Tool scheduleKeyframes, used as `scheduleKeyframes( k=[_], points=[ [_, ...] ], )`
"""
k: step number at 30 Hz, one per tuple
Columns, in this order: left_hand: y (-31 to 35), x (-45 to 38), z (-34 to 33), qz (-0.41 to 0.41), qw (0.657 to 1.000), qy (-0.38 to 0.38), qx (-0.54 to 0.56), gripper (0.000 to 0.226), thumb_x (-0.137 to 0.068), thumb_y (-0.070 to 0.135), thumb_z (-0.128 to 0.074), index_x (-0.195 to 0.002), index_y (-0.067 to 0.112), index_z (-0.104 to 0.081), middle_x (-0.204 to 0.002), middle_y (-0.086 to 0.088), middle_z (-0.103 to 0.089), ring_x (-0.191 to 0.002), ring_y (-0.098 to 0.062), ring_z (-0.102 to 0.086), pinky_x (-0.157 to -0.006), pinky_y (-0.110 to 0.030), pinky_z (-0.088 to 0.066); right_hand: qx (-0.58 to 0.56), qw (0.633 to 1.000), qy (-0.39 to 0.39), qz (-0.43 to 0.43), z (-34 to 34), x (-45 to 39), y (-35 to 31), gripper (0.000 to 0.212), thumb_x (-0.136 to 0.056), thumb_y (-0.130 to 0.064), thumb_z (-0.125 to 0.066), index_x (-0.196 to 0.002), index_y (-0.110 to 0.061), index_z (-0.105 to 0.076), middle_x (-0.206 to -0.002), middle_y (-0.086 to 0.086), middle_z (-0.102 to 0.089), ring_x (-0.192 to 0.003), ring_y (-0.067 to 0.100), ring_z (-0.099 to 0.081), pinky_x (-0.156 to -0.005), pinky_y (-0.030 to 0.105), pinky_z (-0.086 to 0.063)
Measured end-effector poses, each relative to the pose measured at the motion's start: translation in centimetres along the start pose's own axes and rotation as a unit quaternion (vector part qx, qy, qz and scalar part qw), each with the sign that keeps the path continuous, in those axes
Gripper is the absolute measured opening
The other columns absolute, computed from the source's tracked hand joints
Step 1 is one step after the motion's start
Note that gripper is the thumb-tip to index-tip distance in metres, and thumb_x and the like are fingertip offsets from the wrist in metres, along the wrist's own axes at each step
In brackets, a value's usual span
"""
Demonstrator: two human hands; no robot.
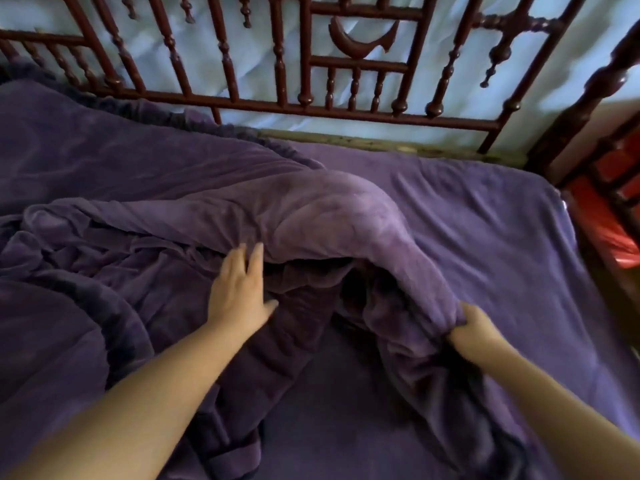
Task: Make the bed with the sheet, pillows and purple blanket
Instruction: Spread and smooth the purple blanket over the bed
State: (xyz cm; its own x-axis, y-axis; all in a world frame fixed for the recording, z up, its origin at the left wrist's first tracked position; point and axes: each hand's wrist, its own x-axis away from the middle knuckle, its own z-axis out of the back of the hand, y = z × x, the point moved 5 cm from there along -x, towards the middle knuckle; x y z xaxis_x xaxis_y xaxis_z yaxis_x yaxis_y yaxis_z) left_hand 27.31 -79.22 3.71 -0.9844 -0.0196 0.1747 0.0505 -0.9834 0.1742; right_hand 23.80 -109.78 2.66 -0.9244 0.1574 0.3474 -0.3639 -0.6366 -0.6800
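Both hands meet the purple blanket: right hand clenches its edge; left hand, fingers spread, rests nearer the leftward-running bunch.

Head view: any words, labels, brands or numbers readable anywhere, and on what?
None: no readable text in this view.
Purple blanket: plain, no tag or label showing.
Sheet: plain.
Wooden bed rail: a carved crescent shape only, no lettering.
Red item beside the bed: blurred, no legible print.
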Motion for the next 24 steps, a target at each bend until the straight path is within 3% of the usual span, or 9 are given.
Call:
scheduleKeyframes(
  k=[3,6,8,11,13,18,20,22,24],
  points=[
    [3.9,-2.7,-0.6,-0.108,0.986,0.095,-0.086,0.105,-0.055,0.029,-0.087,-0.145,0.012,-0.035,-0.152,-0.024,-0.029,-0.139,-0.043,-0.031,-0.106,-0.055,-0.034,0.129,0.985,-0.11,0.034,4.9,0.8,2.5,0.025,-0.057,0.002,-0.046,-0.042,-0.018,-0.053,-0.032,-0.013,-0.049,-0.04,-0.02,-0.045,-0.049,0.003,-0.037],
    [6.6,-4.0,-1.5,-0.21,0.959,0.174,-0.07,0.064,-0.055,0.009,-0.078,-0.117,0.0,-0.064,-0.12,-0.024,-0.065,-0.112,-0.042,-0.062,-0.099,-0.057,-0.04,0.237,0.944,-0.226,0.044,5.3,2.3,3.3,0.031,-0.062,0.002,-0.048,-0.052,-0.025,-0.06,-0.043,-0.018,-0.053,-0.061,-0.014,-0.047,-0.051,0.003,-0.033],
    [8.7,-3.4,-0.3,-0.287,0.935,0.177,-0.113,0.028,-0.067,0.014,-0.058,-0.09,0.004,-0.07,-0.078,-0.016,-0.075,-0.074,-0.033,-0.074,-0.091,-0.039,-0.049,0.282,0.92,-0.268,0.052,4.2,2.7,4.1,0.024,-0.069,0.008,-0.047,-0.071,-0.009,-0.063,-0.068,-0.002,-0.058,-0.066,-0.002,-0.044,-0.052,0.011,-0.034],
    [10.2,-2.5,0.0,-0.258,0.9,-0.168,-0.31,0.024,-0.085,0.023,-0.051,-0.099,0.014,-0.068,-0.09,-0.005,-0.073,-0.091,-0.027,-0.069,-0.068,-0.028,-0.048,0.348,0.874,-0.338,0.041,2.1,4.0,5.7,0.017,-0.077,0.003,-0.044,-0.081,-0.002,-0.06,-0.103,0.022,-0.066,-0.08,0.016,-0.051,-0.064,0.021,-0.034],
    [10.0,0.1,-0.7,-0.207,0.829,-0.377,-0.356,0.012,-0.082,0.012,-0.057,-0.081,0.008,-0.068,-0.065,-0.003,-0.061,-0.067,-0.024,-0.06,-0.052,-0.023,-0.039,0.404,0.824,-0.396,0.03,0.6,5.5,7.1,0.026,-0.085,-0.004,-0.044,-0.103,0.001,-0.061,-0.12,0.022,-0.062,-0.098,0.026,-0.059,-0.08,0.03,-0.043],
    [6.9,12.3,-8.5,-0.095,0.73,-0.626,-0.257,0.048,-0.087,0.004,-0.053,-0.043,0.023,-0.051,-0.017,0.01,-0.039,-0.034,-0.001,-0.042,-0.035,-0.01,-0.034,0.535,0.719,-0.444,0.016,-1.8,11.2,10.8,0.034,-0.09,-0.01,-0.046,-0.122,-0.003,-0.055,-0.13,0.016,-0.057,-0.122,0.03,-0.053,-0.099,0.035,-0.043],
    [5.9,16.8,-10.7,-0.074,0.692,-0.686,-0.212,0.052,-0.082,-0.003,-0.053,-0.034,0.018,-0.061,-0.027,0.01,-0.047,-0.03,-0.001,-0.044,-0.035,-0.007,-0.035,0.565,0.699,-0.438,0.021,-2.4,13.2,12.2,0.035,-0.09,-0.015,-0.048,-0.125,-0.009,-0.054,-0.134,0.008,-0.055,-0.127,0.025,-0.05,-0.103,0.035,-0.04],
    [6.6,19.0,-11.4,-0.103,0.687,-0.69,-0.202,0.019,-0.083,0.006,-0.059,-0.082,0.016,-0.075,-0.069,0.001,-0.066,-0.063,-0.011,-0.061,-0.06,-0.015,-0.048,0.57,0.697,-0.434,0.025,-3.2,14.4,13.6,0.035,-0.09,-0.019,-0.047,-0.123,-0.012,-0.056,-0.132,0.004,-0.057,-0.126,0.024,-0.05,-0.103,0.035,-0.04],
    [7.6,19.3,-11.2,-0.168,0.688,-0.666,-0.236,0.043,-0.088,0.024,-0.06,-0.126,0.005,-0.056,-0.121,-0.01,-0.06,-0.107,-0.023,-0.056,-0.093,-0.03,-0.045,0.541,0.713,-0.445,-0.012,-3.7,15.0,14.0,0.036,-0.088,-0.014,-0.044,-0.119,-0.006,-0.059,-0.127,0.01,-0.06,-0.12,0.027,-0.054,-0.101,0.034,-0.043]
  ],
)
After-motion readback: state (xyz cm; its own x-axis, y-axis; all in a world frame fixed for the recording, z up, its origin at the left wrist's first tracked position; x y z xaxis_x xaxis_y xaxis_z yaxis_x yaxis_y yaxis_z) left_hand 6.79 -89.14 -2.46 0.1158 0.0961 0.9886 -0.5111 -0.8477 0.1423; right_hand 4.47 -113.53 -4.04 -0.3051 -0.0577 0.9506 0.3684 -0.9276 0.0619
